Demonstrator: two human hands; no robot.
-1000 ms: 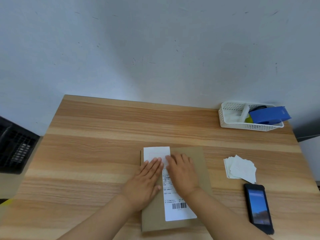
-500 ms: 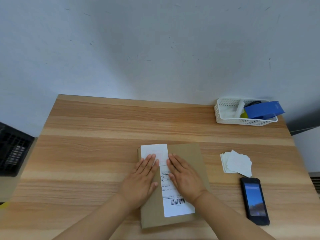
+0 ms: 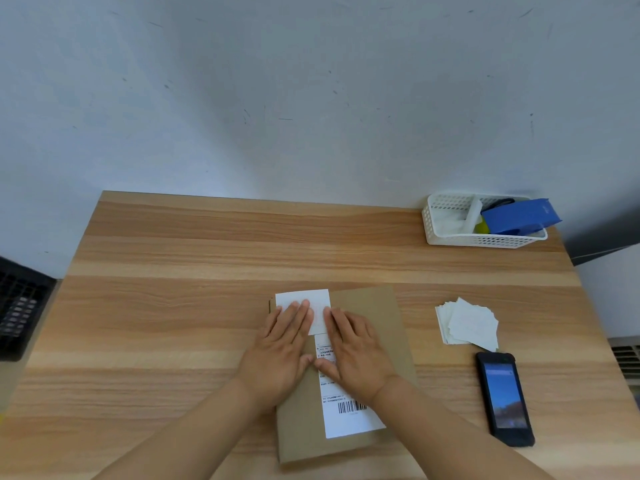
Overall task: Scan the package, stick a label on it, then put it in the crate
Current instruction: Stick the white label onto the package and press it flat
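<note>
A flat brown cardboard package lies on the wooden table in front of me. A long white shipping slip with a barcode runs down it. A small white label sits at the package's far left corner. My left hand and my right hand lie flat side by side on the package, fingers stretched forward, fingertips on the label's near edge. A black crate stands past the table's left edge, partly cut off.
A stack of white labels lies to the right of the package. A black handheld scanner with a lit screen lies nearer me on the right. A white basket with a blue tape dispenser stands at the far right corner.
Both hands have slid a little toward me along the label, baring more of it. The package has not shifted on the table.
</note>
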